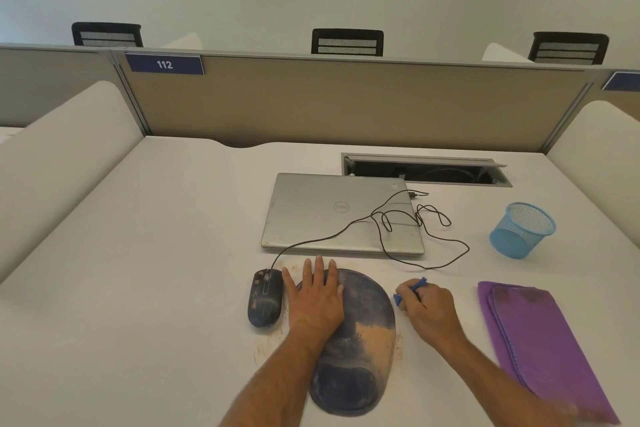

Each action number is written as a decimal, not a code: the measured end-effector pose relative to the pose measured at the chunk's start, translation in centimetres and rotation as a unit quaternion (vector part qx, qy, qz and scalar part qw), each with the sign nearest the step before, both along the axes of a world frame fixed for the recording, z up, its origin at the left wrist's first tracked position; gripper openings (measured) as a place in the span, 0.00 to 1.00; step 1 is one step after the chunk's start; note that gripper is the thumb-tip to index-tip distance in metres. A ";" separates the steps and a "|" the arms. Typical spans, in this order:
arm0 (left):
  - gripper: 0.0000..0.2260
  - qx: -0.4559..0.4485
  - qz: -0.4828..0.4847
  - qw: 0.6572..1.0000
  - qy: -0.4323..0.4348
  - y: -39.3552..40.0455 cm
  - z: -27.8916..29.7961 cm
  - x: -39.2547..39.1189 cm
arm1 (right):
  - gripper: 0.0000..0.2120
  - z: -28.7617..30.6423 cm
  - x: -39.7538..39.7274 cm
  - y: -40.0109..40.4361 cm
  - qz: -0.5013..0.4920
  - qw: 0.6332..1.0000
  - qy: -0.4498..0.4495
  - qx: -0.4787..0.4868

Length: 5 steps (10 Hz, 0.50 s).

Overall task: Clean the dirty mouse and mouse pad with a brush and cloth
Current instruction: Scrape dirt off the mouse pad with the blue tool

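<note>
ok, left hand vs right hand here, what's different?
The left hand lies flat with straight fingers, pressing the mouse pad; the right hand is curled around the blue brush. The left hand rests on the pad beside the mouse; the right hand sits off the pad on the desk. Both are bare.

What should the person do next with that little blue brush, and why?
Probably sweep the brush in the right hand leftward onto the mouse pad: tan dust covers its middle, and the left hand lies flat on it.
</note>
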<state>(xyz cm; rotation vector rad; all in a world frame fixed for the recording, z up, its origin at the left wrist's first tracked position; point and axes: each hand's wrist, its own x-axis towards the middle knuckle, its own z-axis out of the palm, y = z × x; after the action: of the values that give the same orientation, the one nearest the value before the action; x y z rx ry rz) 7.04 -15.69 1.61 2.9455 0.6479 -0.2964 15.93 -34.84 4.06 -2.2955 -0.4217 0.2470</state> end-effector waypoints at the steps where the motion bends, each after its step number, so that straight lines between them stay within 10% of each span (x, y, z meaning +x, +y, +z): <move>1: 0.26 0.000 0.000 1.000 0.000 0.0 0.0 0.1 | 0.15 0.0 -0.3 0.1 0.037 0.998 0.026 -0.037; 5: 0.26 0.004 0.000 1.000 -0.006 0.0 -0.2 0.1 | 0.15 -0.4 -1.1 -0.5 0.022 0.999 0.043 -0.004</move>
<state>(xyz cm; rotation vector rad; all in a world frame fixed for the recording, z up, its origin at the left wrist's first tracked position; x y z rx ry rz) 7.10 -15.68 1.37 2.9535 0.6486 -0.2757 14.84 -35.38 3.64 -2.2761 -0.4292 0.3678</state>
